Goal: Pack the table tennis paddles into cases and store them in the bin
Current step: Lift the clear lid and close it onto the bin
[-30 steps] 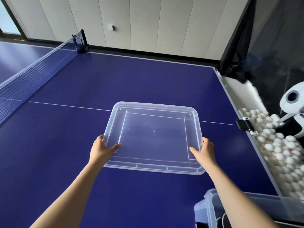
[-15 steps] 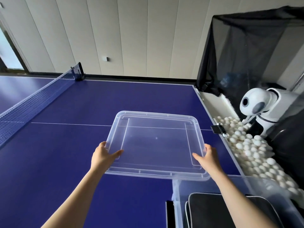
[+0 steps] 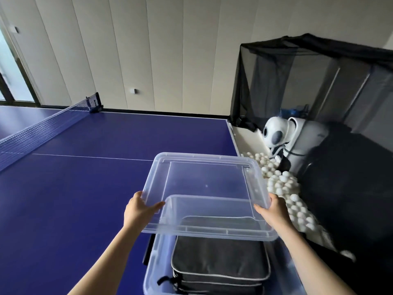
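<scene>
Risk, as a judgement: lid (image 3: 204, 188) seating crooked on bin (image 3: 158, 265). The lid hangs in the centre of the frame, tilted, its near edge low over the bin's far rim and its far edge out over the table (image 3: 74, 199); lowered from this offset, one corner may catch the rim while the rest rides up. Second risk: the clear plastic looks smooth and slightly flexible, gripped only at its two side edges, so it may bow or slip if either hold loosens. Third risk: the cases appear to sit high in the bin, and a bulging top could keep the lid from closing flat.

Left hand (image 3: 139, 211): lower centre-left, curled round the lid's left edge, thumb lying on the top face, other fingers hidden beneath.

Right hand (image 3: 274, 211): lower centre-right, curled round the lid's right edge, thumb on top, fingers under the rim and out of sight.

Black case (image 3: 219, 260): zipped, with pale piping, lying flat inside the bin at bottom centre; how many are stacked below I cannot tell. No loose paddle is visible.

Surroundings: net (image 3: 38, 133) at upper left; white balls (image 3: 282, 188) heaped at right beside a white ball machine (image 3: 285, 135).
</scene>
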### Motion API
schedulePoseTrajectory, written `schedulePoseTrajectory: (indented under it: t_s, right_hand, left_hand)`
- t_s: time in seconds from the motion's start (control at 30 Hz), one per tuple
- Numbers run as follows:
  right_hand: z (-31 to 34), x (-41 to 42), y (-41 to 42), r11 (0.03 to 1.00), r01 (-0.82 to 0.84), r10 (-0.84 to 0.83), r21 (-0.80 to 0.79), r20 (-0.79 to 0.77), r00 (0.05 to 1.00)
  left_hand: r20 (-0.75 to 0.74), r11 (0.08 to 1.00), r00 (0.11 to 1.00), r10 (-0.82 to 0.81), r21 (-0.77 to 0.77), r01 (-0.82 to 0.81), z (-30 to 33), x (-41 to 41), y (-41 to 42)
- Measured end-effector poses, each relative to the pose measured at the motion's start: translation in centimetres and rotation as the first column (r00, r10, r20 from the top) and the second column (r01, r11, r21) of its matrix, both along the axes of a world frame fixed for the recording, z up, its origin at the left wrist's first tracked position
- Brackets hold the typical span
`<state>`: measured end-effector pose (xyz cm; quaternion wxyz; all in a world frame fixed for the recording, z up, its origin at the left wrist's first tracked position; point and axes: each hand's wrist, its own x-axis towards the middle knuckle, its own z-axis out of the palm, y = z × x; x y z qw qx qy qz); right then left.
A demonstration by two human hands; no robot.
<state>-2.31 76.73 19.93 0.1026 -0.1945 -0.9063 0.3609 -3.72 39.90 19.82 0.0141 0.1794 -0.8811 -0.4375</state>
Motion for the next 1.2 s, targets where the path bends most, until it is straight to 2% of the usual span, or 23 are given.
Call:
schedulePoseTrajectory:
  t_s: [0.3,0.5,0.7,0.97,1.2]
  right_hand:
    - [-1.6,7.1,4.4,0.999,0.014,-0.016,0.030,0.066,0.998]
    - [-2.8,9.5,4.6,0.992,-0.005,-0.008,0.123,0.106,0.994]
    - [-3.7,10.6,4.6,0.991,-0.028,0.007,0.133,0.153,0.988]
    - [-5.0,11.7,3.8,0.999,-0.018,0.011,0.029,0.235,0.972]
    - [-5.8,12.3,3.6,0.999,-0.024,0.011,0.046,0.259,0.966]
  left_hand:
    - [0.018,0.999,1.000,-0.013,-0.047,0.013,-0.5,7.3,5.0]
    - [0.031,0.998,0.999,-0.018,-0.066,0.020,-1.3,9.8,5.5]
    - [0.075,0.999,0.997,-0.014,-0.051,0.018,-3.1,11.7,5.4]
    - [0.093,0.998,0.996,-0.012,-0.057,0.018,-4.2,12.1,5.1]
    - [0.096,0.999,0.995,-0.020,-0.048,0.025,-4.9,12.3,4.9]
